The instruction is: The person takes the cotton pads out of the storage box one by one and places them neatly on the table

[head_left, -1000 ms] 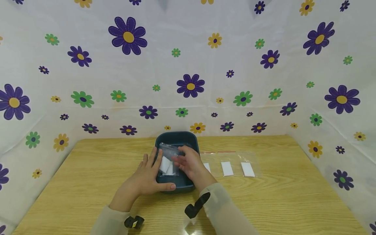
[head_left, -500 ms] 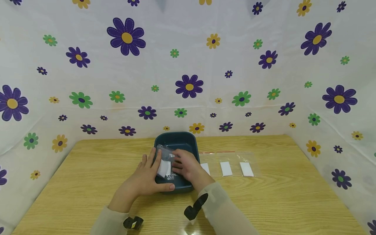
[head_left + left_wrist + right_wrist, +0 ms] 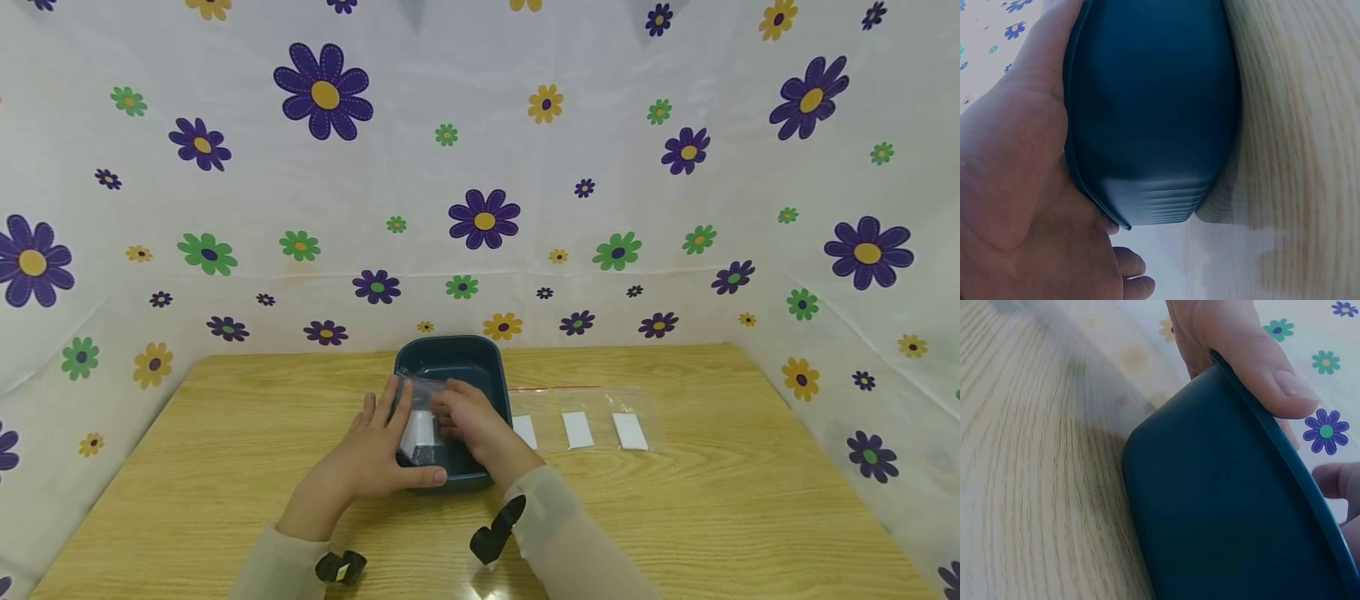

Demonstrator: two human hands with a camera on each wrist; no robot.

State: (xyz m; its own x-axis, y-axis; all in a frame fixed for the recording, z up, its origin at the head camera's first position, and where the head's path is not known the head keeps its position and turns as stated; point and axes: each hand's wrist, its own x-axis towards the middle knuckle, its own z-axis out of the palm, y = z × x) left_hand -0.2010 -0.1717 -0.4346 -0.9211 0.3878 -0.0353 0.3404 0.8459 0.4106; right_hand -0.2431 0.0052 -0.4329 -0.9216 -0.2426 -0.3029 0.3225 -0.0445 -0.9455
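Leftward, left hand [image 3: 375, 450] splayed on blue bin [image 3: 465, 482], eight o'clock rim. Bagged white piece [image 3: 423, 428] inside, nine o'clock. Right hand [image 3: 480, 423], three o'clock, fingers curled beside it; cannot tell whether grip pinches. Similar bags [image 3: 577, 431] on desk [image 3: 675, 517], farther three o'clock.

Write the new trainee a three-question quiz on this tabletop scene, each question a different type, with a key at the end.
1. True or false: the left hand touches the dark blue bin.
2. Multiple choice: how many white rectangles show in clear plastic on the table, to the right of the dark blue bin? A) one B) three C) six
3. Fill in the gap: the ____ hand has its fingers inside the dark blue bin, at the clear bag there.

Key: 1. True. 2. B. 3. right (the right hand).
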